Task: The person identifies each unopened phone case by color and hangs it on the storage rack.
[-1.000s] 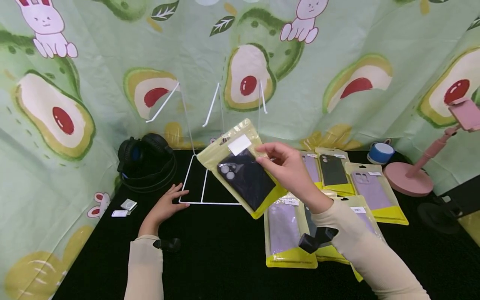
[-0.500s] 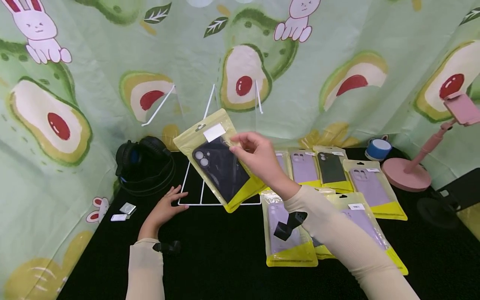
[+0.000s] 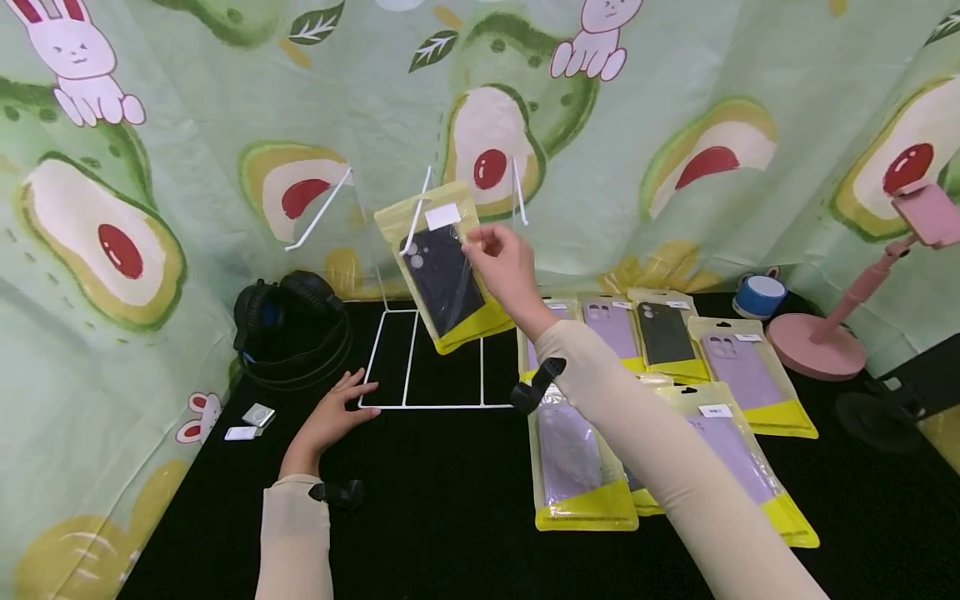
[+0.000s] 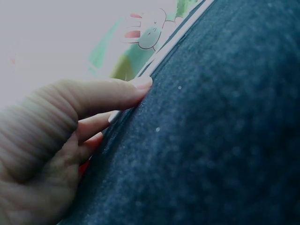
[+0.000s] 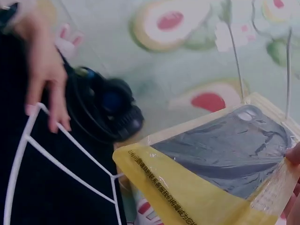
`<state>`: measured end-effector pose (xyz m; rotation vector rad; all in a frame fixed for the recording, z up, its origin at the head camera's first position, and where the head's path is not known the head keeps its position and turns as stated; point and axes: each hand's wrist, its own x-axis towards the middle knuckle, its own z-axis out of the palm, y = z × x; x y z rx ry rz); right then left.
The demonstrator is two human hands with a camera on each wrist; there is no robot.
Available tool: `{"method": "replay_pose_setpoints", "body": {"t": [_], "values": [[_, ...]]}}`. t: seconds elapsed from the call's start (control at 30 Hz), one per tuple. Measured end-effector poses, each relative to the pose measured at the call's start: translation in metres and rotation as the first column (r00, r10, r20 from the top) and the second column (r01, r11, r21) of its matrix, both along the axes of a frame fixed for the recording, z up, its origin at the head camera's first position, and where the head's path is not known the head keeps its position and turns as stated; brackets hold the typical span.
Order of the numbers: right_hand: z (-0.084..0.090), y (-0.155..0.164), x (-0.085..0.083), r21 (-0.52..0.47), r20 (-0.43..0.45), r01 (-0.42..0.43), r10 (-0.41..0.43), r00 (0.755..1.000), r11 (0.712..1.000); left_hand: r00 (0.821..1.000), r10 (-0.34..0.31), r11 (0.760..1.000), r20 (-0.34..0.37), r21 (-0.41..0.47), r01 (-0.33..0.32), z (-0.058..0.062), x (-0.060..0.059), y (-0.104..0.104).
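Nearest, the left hand [image 3: 332,417] stays flat on the black tabletop [image 3: 420,517], its fingers [image 4: 117,93] relaxed and spread, tips touching the front corner of the white wire rack [image 3: 420,358], as before. Beyond it, the right hand [image 3: 506,271] has risen and moved farther away; its fingers pinch the upper right edge of the yellow packet with a dark phone case [image 3: 442,267], now raised against the rack's middle hook [image 3: 416,212], where half a second ago it hung lower and nearer.
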<state>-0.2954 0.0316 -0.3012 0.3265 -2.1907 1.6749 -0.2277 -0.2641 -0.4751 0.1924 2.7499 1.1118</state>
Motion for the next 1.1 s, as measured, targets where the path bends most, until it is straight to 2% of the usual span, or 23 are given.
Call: {"method": "replay_pose_setpoints", "body": {"t": [0.13,0.2,0.33,0.47,0.73,0.9,1.0,1.1], "values": [[0.007,-0.007,-0.022,-0.016,0.048,0.072,-0.071,0.996,0.997,1.0,0.002,1.0,0.007,0.001,-0.002,0.0,-0.002,0.001],[0.008,-0.011,-0.029,-0.03,0.066,0.078,-0.075,0.995,0.997,1.0,0.002,1.0,0.01,-0.002,-0.002,0.0,-0.002,0.001],[0.005,-0.014,-0.037,-0.06,0.065,0.042,-0.038,0.997,0.997,1.0,0.001,1.0,0.003,0.003,-0.001,0.001,-0.003,0.002],[-0.005,-0.011,-0.04,-0.092,0.074,-0.026,0.033,0.997,0.995,1.0,-0.001,1.0,0.002,0.004,0.001,0.002,-0.002,0.003],[-0.031,0.006,-0.042,-0.063,0.045,-0.12,0.123,0.991,0.991,1.0,0.019,1.0,0.013,-0.009,-0.019,-0.002,0.0,0.0],[-0.05,0.026,-0.04,-0.105,0.091,-0.121,0.131,0.987,0.987,1.0,0.016,1.0,0.003,0.0,-0.016,0.0,0.001,0.0],[-0.062,0.044,-0.03,-0.145,0.133,-0.126,0.146,0.98,0.981,1.0,0.012,1.0,-0.004,0.014,-0.012,0.0,0.002,0.0],[-0.072,0.064,-0.013,-0.19,0.163,-0.151,0.182,0.97,0.97,1.0,0.019,1.0,-0.01,0.025,-0.019,0.001,0.003,0.001]]}}
